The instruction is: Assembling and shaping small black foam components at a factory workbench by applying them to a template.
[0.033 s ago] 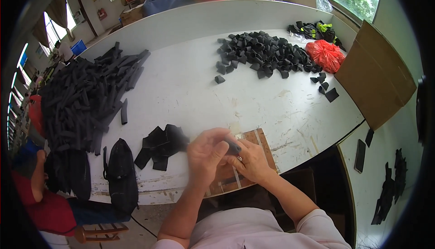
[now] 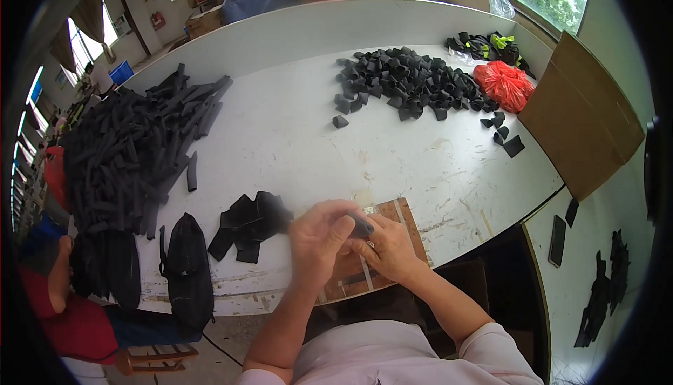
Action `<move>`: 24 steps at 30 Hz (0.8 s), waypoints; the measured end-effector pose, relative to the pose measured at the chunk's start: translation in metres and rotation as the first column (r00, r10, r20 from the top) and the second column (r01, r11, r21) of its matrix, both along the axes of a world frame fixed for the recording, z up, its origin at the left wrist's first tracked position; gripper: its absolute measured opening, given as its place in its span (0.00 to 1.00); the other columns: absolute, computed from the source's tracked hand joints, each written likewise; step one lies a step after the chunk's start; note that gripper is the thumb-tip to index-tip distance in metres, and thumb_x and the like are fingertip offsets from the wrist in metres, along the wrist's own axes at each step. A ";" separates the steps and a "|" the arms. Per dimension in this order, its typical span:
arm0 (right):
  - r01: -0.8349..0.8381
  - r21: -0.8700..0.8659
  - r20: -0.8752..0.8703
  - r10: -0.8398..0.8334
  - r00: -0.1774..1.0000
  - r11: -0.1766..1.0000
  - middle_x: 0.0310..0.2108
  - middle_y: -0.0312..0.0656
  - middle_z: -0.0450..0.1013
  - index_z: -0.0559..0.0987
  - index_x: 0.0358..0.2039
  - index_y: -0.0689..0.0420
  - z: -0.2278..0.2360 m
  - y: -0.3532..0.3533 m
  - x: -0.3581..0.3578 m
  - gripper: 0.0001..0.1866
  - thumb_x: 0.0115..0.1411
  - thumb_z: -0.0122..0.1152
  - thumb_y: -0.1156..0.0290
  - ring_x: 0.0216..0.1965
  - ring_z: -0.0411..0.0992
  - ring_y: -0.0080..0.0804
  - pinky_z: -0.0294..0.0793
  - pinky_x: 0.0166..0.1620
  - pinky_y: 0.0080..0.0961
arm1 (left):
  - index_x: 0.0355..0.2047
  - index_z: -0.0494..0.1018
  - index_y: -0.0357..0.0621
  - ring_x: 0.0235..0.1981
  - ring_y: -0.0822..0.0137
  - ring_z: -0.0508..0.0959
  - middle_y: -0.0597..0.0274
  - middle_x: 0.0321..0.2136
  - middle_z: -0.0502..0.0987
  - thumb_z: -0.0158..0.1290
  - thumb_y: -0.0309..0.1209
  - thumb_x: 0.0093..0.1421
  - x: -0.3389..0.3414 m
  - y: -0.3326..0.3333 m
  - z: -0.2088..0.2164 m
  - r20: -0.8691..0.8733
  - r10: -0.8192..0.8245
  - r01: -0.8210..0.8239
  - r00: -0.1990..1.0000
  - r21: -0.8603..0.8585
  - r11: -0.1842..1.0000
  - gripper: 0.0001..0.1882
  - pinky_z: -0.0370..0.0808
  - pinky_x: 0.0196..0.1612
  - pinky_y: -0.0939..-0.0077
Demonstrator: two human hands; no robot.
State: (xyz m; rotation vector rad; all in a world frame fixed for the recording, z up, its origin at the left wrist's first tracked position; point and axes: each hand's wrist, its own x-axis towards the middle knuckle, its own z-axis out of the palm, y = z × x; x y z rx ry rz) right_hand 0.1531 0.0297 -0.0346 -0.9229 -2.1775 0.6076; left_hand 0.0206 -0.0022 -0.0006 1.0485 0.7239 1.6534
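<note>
Between my two hands is a small rolled black piece of material point(image 2: 361, 226), its open end showing near my thumbs. My left hand point(image 2: 317, 241) is closed around its left side, thumb on top. My right hand point(image 2: 392, 248) pinches it from the right; part of the piece is hidden by the fingers. Both hands are above a wooden board point(image 2: 410, 225) at the table's near edge. Flat black pieces point(image 2: 245, 222) lie in a loose stack left of my left hand.
A large heap of long black tubes point(image 2: 133, 146) covers the left side. Short black loops point(image 2: 413, 83) are piled at the back, beside a red plastic bag point(image 2: 503, 85) and a cardboard sheet point(image 2: 582, 115). A black pouch point(image 2: 188, 273) lies near left; a phone point(image 2: 556, 241) lies right. Another person sits at left.
</note>
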 end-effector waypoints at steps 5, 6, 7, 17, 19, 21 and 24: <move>-0.019 0.173 -0.008 0.021 1.000 0.985 0.20 0.40 0.67 0.70 0.26 0.56 0.011 0.004 -0.004 0.10 0.49 0.57 0.64 0.23 0.67 0.39 0.65 0.23 0.33 | 0.30 0.70 0.38 0.32 0.68 0.70 0.57 0.29 0.73 0.48 0.28 0.56 -0.009 0.001 -0.003 0.240 0.100 -0.097 0.966 -0.024 0.995 0.06 0.66 0.40 0.75; -0.024 0.172 -0.008 0.025 1.000 0.985 0.20 0.40 0.67 0.70 0.26 0.56 0.010 0.006 -0.004 0.10 0.49 0.57 0.64 0.23 0.67 0.39 0.65 0.23 0.33 | 0.30 0.70 0.38 0.32 0.68 0.70 0.57 0.29 0.73 0.48 0.28 0.56 -0.012 0.001 -0.006 0.240 0.104 -0.101 0.965 -0.025 0.995 0.06 0.66 0.40 0.75; -0.030 0.197 0.051 0.020 0.998 0.980 0.18 0.39 0.65 0.68 0.23 0.56 0.009 0.005 -0.003 0.11 0.49 0.57 0.64 0.22 0.66 0.38 0.64 0.22 0.32 | 0.29 0.70 0.39 0.33 0.68 0.70 0.57 0.29 0.72 0.49 0.28 0.55 -0.015 0.001 -0.010 0.293 0.105 -0.104 0.950 -0.019 0.994 0.05 0.66 0.40 0.74; -0.108 0.221 -0.025 0.116 0.993 0.969 0.14 0.40 0.61 0.66 0.20 0.56 0.004 0.001 0.005 0.10 0.51 0.55 0.67 0.17 0.63 0.39 0.61 0.18 0.33 | 0.28 0.71 0.38 0.34 0.69 0.69 0.59 0.28 0.73 0.50 0.27 0.54 -0.016 -0.006 -0.029 0.258 0.167 -0.165 0.952 -0.030 0.986 0.04 0.64 0.42 0.74; -0.117 0.181 -0.028 0.124 0.992 0.977 0.14 0.41 0.61 0.67 0.21 0.56 -0.017 0.006 -0.004 0.09 0.51 0.55 0.67 0.17 0.64 0.40 0.62 0.19 0.33 | 0.28 0.71 0.38 0.33 0.69 0.69 0.60 0.28 0.72 0.50 0.26 0.54 -0.016 -0.007 -0.028 0.175 0.189 -0.189 0.966 -0.020 0.982 0.04 0.64 0.41 0.75; -0.087 0.189 0.014 0.085 0.996 0.978 0.15 0.42 0.63 0.69 0.24 0.57 -0.025 0.007 -0.002 0.06 0.51 0.54 0.69 0.18 0.64 0.41 0.62 0.19 0.33 | 0.27 0.71 0.37 0.31 0.73 0.68 0.61 0.27 0.72 0.49 0.25 0.55 -0.007 -0.006 -0.029 0.172 0.194 -0.182 0.966 -0.079 0.980 0.03 0.63 0.40 0.79; -0.152 0.149 0.013 0.152 0.988 0.977 0.15 0.42 0.63 0.71 0.25 0.58 -0.006 0.013 0.005 0.06 0.52 0.53 0.69 0.17 0.63 0.41 0.62 0.19 0.31 | 0.26 0.70 0.37 0.27 0.79 0.68 0.64 0.27 0.73 0.47 0.22 0.55 -0.010 -0.010 -0.033 -0.133 0.240 -0.258 0.962 -0.146 0.955 0.02 0.65 0.34 0.85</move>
